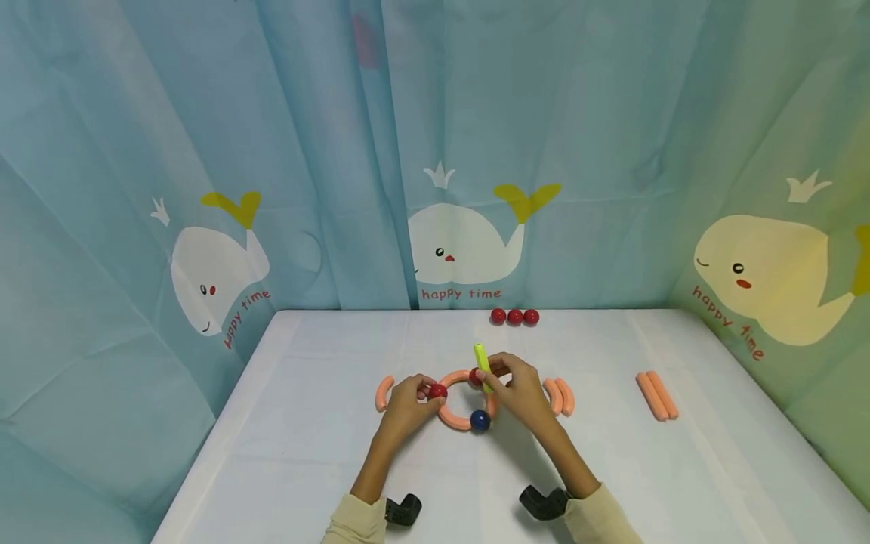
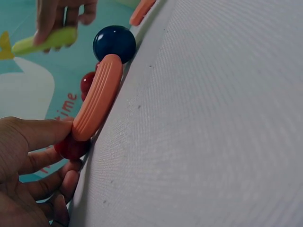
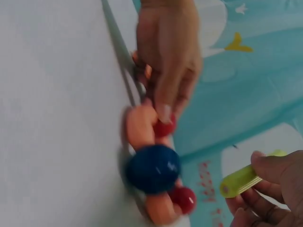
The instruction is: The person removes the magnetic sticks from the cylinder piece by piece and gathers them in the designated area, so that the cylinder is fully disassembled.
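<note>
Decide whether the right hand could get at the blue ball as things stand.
Probably, though it is busy: the right hand holds the yellow-green stick, which it may need to put down first. The blue ball sits close by, with no hand covering it.

On L wrist cam I've got L hand (image 2: 33,163) pinching a red ball (image 2: 72,148) btwn thumb & fingers. Ribbed orange bar (image 2: 98,99) runs from it to a blue ball (image 2: 114,42). More red balls (image 2: 87,82) show partly behind bar. R hand (image 2: 70,12), cut off up top, grips a green stick (image 2: 57,38). White table (image 2: 213,118) fills R side; teal curtain (image 2: 66,85) in bkgd w/ red lettering, partly hidden.
</note>
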The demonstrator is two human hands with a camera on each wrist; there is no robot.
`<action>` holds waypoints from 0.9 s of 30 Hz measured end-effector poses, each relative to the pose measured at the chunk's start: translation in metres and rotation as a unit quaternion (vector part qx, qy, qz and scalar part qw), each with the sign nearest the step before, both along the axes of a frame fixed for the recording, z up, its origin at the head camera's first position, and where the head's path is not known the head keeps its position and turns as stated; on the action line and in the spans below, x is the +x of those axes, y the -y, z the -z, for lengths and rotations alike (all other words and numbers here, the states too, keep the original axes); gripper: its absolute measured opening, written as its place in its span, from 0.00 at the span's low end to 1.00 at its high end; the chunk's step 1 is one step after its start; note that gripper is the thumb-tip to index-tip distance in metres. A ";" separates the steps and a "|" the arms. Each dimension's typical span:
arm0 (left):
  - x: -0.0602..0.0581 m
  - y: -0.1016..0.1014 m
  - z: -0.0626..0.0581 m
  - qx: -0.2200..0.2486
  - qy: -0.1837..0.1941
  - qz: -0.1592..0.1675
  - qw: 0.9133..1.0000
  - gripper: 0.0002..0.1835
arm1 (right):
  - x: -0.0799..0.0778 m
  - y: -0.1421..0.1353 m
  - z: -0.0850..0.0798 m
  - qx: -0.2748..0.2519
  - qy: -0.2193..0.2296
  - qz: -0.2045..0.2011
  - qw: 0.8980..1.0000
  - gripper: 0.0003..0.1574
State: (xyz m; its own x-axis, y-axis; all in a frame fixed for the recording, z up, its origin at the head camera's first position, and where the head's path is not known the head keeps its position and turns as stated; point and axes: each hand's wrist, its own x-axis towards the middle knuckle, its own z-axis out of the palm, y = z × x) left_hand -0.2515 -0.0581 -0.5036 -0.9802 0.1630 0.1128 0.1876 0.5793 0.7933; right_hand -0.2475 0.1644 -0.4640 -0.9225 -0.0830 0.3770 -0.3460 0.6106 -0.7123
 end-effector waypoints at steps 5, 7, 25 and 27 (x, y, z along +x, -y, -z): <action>0.000 0.000 0.000 -0.002 -0.003 -0.002 1.000 0.17 | 0.003 -0.027 -0.006 0.016 -0.001 0.023 1.000 0.17; 0.001 0.001 -0.001 0.000 -0.004 -0.003 1.000 0.17 | 0.004 -0.039 -0.009 0.021 0.005 0.035 0.999 0.18; 0.001 -0.002 -0.001 -0.003 0.008 -0.015 1.000 0.18 | 0.016 -0.170 -0.024 -0.103 0.140 0.193 0.966 0.35; 0.001 -0.002 -0.001 -0.004 0.008 -0.015 1.000 0.18 | 0.018 -0.186 -0.025 -0.121 0.168 0.216 0.954 0.37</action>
